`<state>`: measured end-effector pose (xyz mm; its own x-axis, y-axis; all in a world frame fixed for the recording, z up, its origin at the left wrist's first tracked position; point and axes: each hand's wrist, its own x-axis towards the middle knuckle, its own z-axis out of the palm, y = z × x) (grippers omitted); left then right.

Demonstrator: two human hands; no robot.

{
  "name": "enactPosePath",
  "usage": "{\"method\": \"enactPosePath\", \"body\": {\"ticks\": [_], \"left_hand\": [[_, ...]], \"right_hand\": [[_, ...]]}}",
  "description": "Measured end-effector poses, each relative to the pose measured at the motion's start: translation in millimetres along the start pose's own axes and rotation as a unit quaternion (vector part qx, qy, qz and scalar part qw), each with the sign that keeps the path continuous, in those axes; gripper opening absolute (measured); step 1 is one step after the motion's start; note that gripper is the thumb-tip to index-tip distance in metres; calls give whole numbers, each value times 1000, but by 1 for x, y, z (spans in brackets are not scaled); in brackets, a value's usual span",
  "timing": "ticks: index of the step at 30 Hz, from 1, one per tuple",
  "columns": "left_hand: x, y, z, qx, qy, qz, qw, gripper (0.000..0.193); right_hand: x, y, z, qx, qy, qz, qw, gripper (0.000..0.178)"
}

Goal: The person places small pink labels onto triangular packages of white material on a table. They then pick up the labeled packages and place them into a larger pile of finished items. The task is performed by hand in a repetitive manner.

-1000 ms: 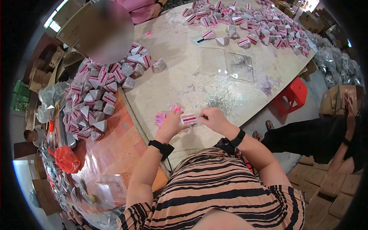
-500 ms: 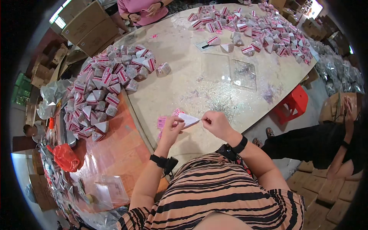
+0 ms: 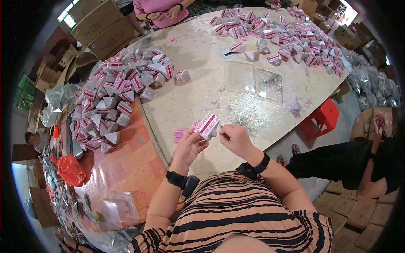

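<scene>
My left hand [image 3: 188,148] holds a cake-slice-shaped wedge [image 3: 209,125], white and glittery with pink and dark red bands along its side. Its fingers are closed on the lower left of the wedge, just above the table [image 3: 190,101]. At the wedge's right end my right hand [image 3: 237,139] is in a pinch; whatever sits between its fingertips is too small to make out. Beside my left fingers lies a pink printed card [image 3: 179,135], with more pink pieces [image 3: 194,125] partly hidden behind the wedge.
A heap of similar wedges [image 3: 109,101] is piled at the left, another [image 3: 295,42] at the far right. Two clear plastic trays [image 3: 239,76] lie mid-table. A red bag [image 3: 71,170] rests at the left, and a red stool [image 3: 322,120] stands right of the table. Other people are nearby.
The wedge has been turned, so its banded side shows instead of its white triangular face. My right hand has shifted slightly down from the wedge's tip.
</scene>
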<state>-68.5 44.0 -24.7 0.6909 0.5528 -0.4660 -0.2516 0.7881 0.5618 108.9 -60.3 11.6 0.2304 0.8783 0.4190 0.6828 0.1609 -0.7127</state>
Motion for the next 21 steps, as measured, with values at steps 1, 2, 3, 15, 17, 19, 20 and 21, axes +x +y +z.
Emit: {"method": "enactPosePath", "body": {"ticks": [1, 2, 3, 15, 17, 19, 20, 21], "left_hand": [[3, -2, -4, -27, -4, -10, 1000, 30], [6, -4, -8, -48, -17, -28, 998, 29], [6, -4, -9, -69, -29, -46, 996, 29], [5, -6, 5, -118, 11, -66, 991, 32], [3, -5, 7, -120, 11, -71, 990, 32], [2, -4, 8, -122, 12, -79, 989, 33], [2, -5, 7, -120, -1, -80, 990, 33], [3, -5, 5, -119, -13, -80, 990, 34]], "right_hand": [[-1, 0, 1, 0, 3, 6, 1000, 9], [-1, 1, 0, 0, 7, 13, 1000, 9], [-1, 0, 0, 0, 8, 17, 1000, 10], [0, -8, 2, -46, 8, -20, 999, 9], [0, -9, 2, -49, 10, -18, 999, 9], [0, -9, 3, -53, 7, -20, 998, 10], [0, -9, 3, -55, 5, -20, 998, 10], [0, -9, 3, -56, 6, -21, 998, 10]]}}
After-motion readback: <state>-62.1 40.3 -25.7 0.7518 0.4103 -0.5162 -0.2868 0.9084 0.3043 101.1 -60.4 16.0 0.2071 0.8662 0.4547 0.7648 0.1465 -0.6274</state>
